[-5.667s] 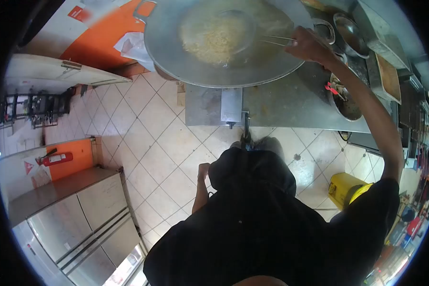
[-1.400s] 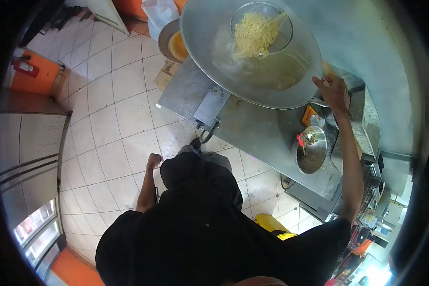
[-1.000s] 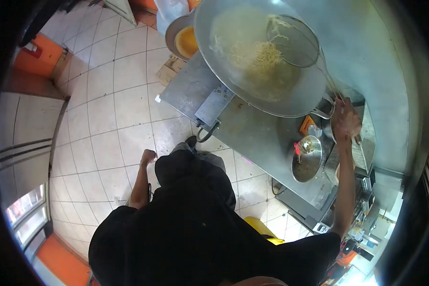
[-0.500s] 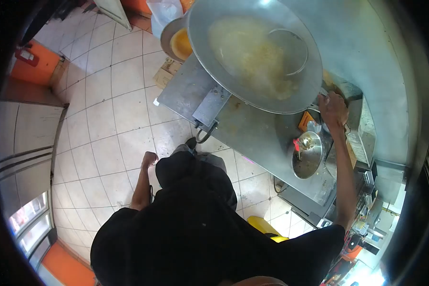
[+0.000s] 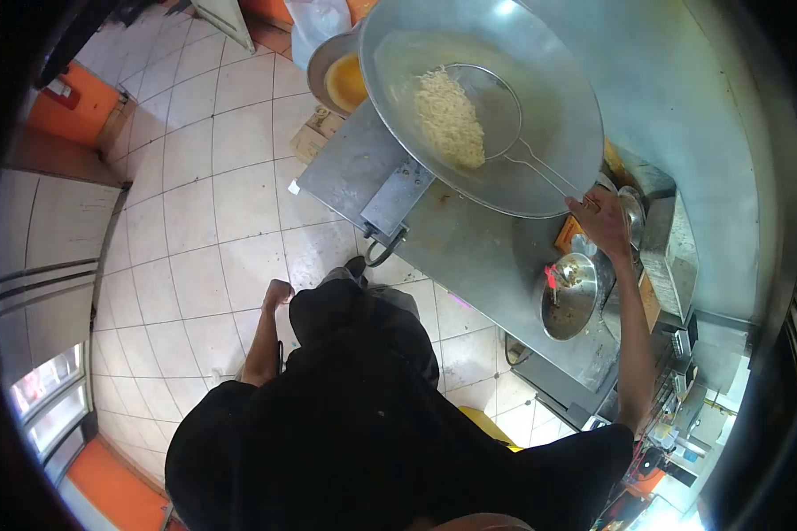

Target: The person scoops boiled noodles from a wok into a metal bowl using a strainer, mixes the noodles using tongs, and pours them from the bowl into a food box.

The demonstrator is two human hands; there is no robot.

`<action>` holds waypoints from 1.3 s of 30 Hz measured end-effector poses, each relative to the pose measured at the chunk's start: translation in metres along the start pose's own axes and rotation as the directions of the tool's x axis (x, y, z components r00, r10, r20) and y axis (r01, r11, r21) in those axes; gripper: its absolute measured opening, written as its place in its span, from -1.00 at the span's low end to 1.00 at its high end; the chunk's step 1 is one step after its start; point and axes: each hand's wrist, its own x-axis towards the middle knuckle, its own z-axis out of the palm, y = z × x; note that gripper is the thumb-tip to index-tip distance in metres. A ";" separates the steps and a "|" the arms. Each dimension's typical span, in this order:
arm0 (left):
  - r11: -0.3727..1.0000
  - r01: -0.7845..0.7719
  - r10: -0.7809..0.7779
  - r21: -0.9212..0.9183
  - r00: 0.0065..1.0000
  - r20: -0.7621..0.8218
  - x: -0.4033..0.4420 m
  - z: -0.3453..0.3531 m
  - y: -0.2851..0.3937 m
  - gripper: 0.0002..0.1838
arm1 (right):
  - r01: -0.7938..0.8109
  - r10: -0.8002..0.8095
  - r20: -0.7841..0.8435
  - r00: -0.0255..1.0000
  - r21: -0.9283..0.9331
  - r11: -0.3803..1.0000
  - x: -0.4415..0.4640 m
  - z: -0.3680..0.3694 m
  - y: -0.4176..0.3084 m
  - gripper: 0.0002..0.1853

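Right hand (image 5: 600,221): grip holding round wire-mesh strainer (image 5: 496,113)
Left hand (image 5: 279,293): narrow, fist-like
Pale-yellow noodles (image 5: 450,124): inside wide grey metal wok (image 5: 567,128)

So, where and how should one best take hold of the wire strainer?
Probably by the outer end of its long handle, from the person's right, as the right hand grips it. The handle runs toward that side of the wok, while the round mesh end is inside, partly covered by noodles.

A wok (image 5: 568,113) and metal counter (image 5: 491,241) show a kitchen.
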 end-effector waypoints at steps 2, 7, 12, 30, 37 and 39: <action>0.996 0.004 -0.010 -0.091 0.998 -0.064 0.000 0.000 -0.002 -0.76 | -0.167 0.155 0.156 0.976 0.066 0.984 0.003 -0.015 -0.020 -0.60; 0.999 0.018 -0.021 -0.048 0.998 -0.051 0.001 -0.004 0.000 -0.74 | -0.194 0.149 0.233 0.961 0.180 0.964 0.001 -0.014 -0.016 -0.50; 0.980 0.104 -0.108 -0.168 0.994 -0.011 -0.006 -0.009 0.011 -0.74 | -0.263 0.209 0.271 0.940 0.181 0.948 -0.004 -0.028 -0.029 -0.52; 0.940 0.124 -0.149 -0.318 0.987 -0.054 0.000 -0.011 0.009 -0.77 | -0.180 -0.201 -0.421 0.885 -0.706 0.685 -0.026 -0.045 -0.046 -0.70; 0.965 0.061 -0.074 -0.253 0.996 -0.042 0.002 0.006 -0.018 -0.80 | -0.330 0.168 -0.433 0.886 -0.331 0.884 -0.019 -0.057 -0.057 -0.65; 0.926 0.160 -0.169 -0.341 0.986 0.003 -0.006 -0.010 0.003 -0.80 | -0.287 0.225 -0.322 0.920 -0.161 0.944 -0.020 -0.049 -0.062 -0.64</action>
